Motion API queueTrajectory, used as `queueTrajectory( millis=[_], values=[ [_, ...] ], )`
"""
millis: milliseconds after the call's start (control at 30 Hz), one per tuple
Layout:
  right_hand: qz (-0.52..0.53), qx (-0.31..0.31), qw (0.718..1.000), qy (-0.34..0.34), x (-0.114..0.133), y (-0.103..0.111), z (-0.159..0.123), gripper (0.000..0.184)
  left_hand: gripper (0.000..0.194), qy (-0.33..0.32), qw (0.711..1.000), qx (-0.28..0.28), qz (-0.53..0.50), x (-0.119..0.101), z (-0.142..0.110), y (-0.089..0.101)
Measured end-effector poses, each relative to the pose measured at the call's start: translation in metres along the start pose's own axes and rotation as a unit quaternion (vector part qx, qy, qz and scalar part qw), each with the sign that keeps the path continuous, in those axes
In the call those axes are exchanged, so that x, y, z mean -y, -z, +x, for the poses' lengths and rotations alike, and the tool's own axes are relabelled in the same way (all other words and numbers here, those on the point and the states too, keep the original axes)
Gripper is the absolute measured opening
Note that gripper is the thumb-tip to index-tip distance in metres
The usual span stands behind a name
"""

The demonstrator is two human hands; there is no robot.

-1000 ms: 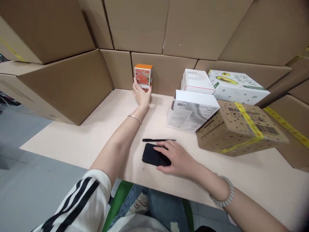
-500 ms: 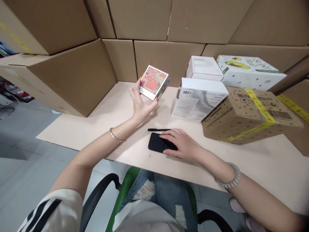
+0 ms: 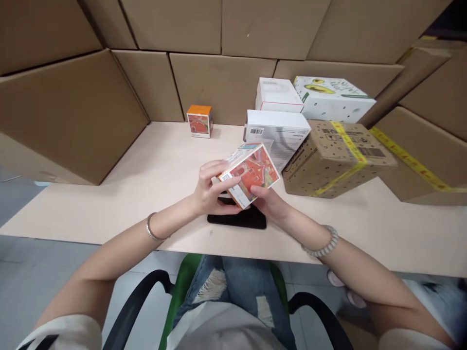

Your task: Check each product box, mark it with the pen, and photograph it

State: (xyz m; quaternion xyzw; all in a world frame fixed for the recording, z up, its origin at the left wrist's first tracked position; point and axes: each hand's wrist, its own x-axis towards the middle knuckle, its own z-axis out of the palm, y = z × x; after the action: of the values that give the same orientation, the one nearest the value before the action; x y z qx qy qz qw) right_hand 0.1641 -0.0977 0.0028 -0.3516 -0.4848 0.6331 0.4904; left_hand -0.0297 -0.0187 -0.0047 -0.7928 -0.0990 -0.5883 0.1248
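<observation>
A small box with a red picture (image 3: 260,167) is tilted above the tabletop between my two hands. My left hand (image 3: 215,187) grips its left end, fingers across the front and thumb below. On the lower right edge, my right hand (image 3: 272,201) closes with its thumb against the picture side. Beneath the box lies a black smartphone (image 3: 237,219), partly covered by the hands. Farther back, a similar small orange-topped box (image 3: 200,121) stands near the cardboard wall. The black pen is mostly hidden under my hands.
To the right stand a white printed box (image 3: 279,129), another white box (image 3: 279,92), an avocado-print box (image 3: 335,99) and a taped brown carton (image 3: 335,160). Large cardboard boxes (image 3: 73,116) border the tabletop (image 3: 138,194) on the left and back.
My left hand has brought the picture box down toward me and turned it. My right hand has left the phone and holds the box too. The orange-topped box behind is now uncovered.
</observation>
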Motion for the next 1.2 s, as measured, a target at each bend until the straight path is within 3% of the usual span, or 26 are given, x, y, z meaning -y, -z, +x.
queueTrajectory(
  millis=[67,267,400,533,633,833,1000,1100,1200],
  values=[
    [-0.018,-0.013,1.0,0.021,0.002,0.0,0.0,0.076,0.1,0.015,0.997,0.02,-0.067,0.003,-0.006,0.001],
    [-0.189,-0.058,0.973,0.121,0.0,0.013,-0.005,0.084,0.107,0.198,0.945,0.141,-0.219,0.023,-0.015,0.008],
    [-0.302,-0.083,0.933,0.174,-0.006,0.02,-0.009,0.09,0.104,0.187,0.923,0.208,-0.266,0.026,-0.008,0.013],
    [-0.364,-0.071,0.908,0.197,-0.008,0.026,-0.007,0.105,0.099,0.159,0.93,0.214,-0.253,0.023,-0.003,0.017],
    [-0.345,-0.06,0.915,0.201,-0.008,0.024,-0.006,0.112,0.103,0.131,0.949,0.186,-0.219,0.019,-0.003,0.017],
    [-0.221,-0.087,0.956,0.17,-0.007,0.008,-0.013,0.11,0.117,0.057,0.995,0.076,-0.037,0.005,0.0,0.015],
    [-0.151,-0.1,0.976,0.122,-0.007,0.008,-0.012,0.122,0.1,-0.03,0.996,0.09,0.001,0.0,0.005,0.011],
    [-0.106,-0.116,0.985,0.066,-0.004,0.011,-0.006,0.106,0.102,-0.021,0.996,0.084,-0.035,0.003,0.002,0.011],
    [-0.013,-0.088,0.994,0.059,-0.002,0.012,0.0,0.073,0.12,0.068,0.991,0.081,-0.083,0.01,-0.002,0.012]
  ],
)
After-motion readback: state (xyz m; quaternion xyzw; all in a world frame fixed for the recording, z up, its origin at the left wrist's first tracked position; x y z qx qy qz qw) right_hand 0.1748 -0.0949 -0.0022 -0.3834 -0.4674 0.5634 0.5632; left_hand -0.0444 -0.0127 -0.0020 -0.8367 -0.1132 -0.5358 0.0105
